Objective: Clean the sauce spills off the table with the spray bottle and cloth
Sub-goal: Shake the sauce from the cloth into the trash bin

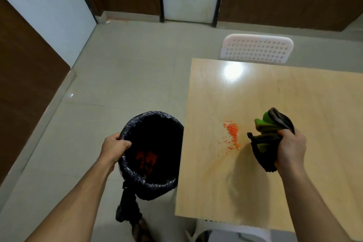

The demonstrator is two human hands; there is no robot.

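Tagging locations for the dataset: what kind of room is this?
Probably a small dining or break room, not certain. A light wooden table with an orange spill, a white perforated plastic chair behind it, a tiled floor, and a bag-lined bin held beside the table.

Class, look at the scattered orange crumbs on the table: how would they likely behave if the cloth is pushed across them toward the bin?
The orange crumbs look like small loose bits, so they would probably slide and scatter rather than move as one mass. Some may cling to the bunched cloth in the right hand. Near the table edge they should drop easily into the bin that the left hand holds there.
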